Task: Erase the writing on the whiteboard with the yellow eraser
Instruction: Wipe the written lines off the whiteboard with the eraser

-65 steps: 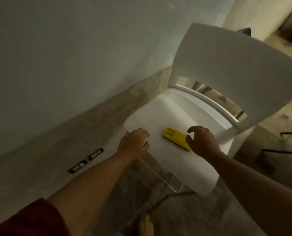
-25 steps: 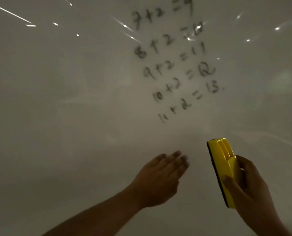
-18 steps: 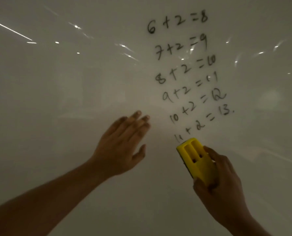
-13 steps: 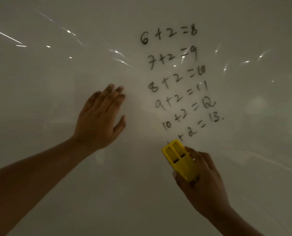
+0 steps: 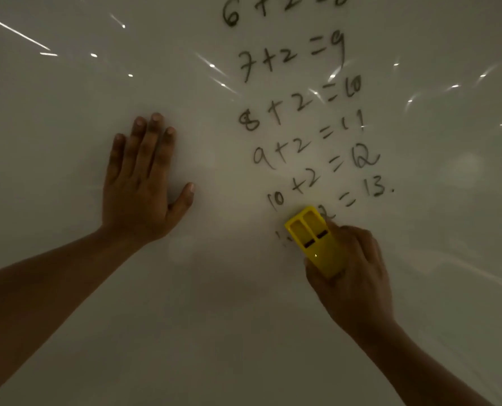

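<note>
The whiteboard (image 5: 68,317) fills the whole view. Black handwritten sums (image 5: 302,112) run down its upper middle, from "6+2" at the top to a bottom line ending "=13". My right hand (image 5: 352,276) is shut on the yellow eraser (image 5: 314,238), which presses flat on the board over the bottom line, hiding its middle. Only faint traces of that line's first digits show left of the eraser. My left hand (image 5: 144,183) lies flat and open on the board, left of the writing.
Bright streaks of reflected light (image 5: 15,30) cross the top of the board. Nothing else is visible besides my two bare forearms.
My right hand brought the eraser up from below onto the bottom line, whose start is now smeared away. My left hand rose and settled flat on the board.
</note>
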Tool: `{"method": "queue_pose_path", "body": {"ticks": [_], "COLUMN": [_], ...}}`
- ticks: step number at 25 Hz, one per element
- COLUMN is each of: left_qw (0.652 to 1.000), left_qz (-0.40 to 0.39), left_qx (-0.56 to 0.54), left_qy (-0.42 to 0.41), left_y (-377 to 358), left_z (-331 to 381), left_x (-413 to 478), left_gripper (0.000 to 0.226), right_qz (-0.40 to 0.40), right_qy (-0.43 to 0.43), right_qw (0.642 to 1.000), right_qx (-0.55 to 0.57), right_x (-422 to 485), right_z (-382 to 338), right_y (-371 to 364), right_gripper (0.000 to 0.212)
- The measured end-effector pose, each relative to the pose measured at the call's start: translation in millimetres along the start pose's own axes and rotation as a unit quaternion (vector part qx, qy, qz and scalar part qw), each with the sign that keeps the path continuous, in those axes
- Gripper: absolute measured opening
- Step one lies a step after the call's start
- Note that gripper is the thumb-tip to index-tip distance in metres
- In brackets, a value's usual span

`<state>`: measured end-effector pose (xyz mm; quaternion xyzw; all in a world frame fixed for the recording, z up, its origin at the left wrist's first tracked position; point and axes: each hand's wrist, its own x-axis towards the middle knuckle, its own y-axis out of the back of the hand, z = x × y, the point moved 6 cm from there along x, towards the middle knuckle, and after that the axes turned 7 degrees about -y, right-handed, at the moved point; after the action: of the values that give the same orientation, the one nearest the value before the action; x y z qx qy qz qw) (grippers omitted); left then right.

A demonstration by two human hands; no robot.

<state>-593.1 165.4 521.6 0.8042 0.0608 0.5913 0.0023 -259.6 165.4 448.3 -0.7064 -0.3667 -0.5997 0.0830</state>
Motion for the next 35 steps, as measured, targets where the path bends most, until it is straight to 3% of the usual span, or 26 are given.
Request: {"method": "queue_pose_path", "body": {"ticks": [5,10,14,19,24,29,33,35], "left_qw": [1.000,1.000,1.000,0.999,1.000,0.999,0.999,0.999], "left_qz": [0.011,0.020,0.028,0.030,0.023,0.029,0.026,0.031], "left_qx": [0.002,0.001,-0.002,-0.009,-0.013,-0.016,-0.026,-0.027], "left_qy": [0.000,-0.006,-0.008,-0.011,-0.011,-0.013,-0.012,-0.014], "left_y": [2.4,3.0,4.8,5.2,6.1,4.7,5.9,5.8], "left_z": [-1.1,0.7,0.7,2.2,1.3,1.0,0.4,1.3], "left_x": [0.3,-0.8,-1.3,-1.5,0.0,-1.4,-0.3,-1.1], "left_gripper": [0.080,0.079,0.078,0.077,0.077,0.078,0.080,0.079], "right_qz": [-0.089,-0.013,-0.106,-0.031,-0.143,0.015,-0.065,-0.044], "right_qy": [0.173,0.079,0.215,0.102,0.196,0.001,0.134,0.092], "right_qw": [0.979,0.996,0.968,0.991,0.964,0.998,0.985,0.990], "right_qx": [-0.054,-0.026,-0.074,-0.079,-0.106,-0.066,-0.086,-0.092], "right_x": [-33.7,2.4,-22.5,12.0,-25.8,27.1,-3.4,6.7], "right_z": [-11.3,2.4,-15.9,-5.9,-17.1,25.9,10.1,26.2], "right_y": [-22.7,-5.1,-20.3,-1.2,-16.0,25.4,7.4,20.1], "right_gripper": [0.051,0.055,0.051,0.054,0.050,0.061,0.050,0.053]}}
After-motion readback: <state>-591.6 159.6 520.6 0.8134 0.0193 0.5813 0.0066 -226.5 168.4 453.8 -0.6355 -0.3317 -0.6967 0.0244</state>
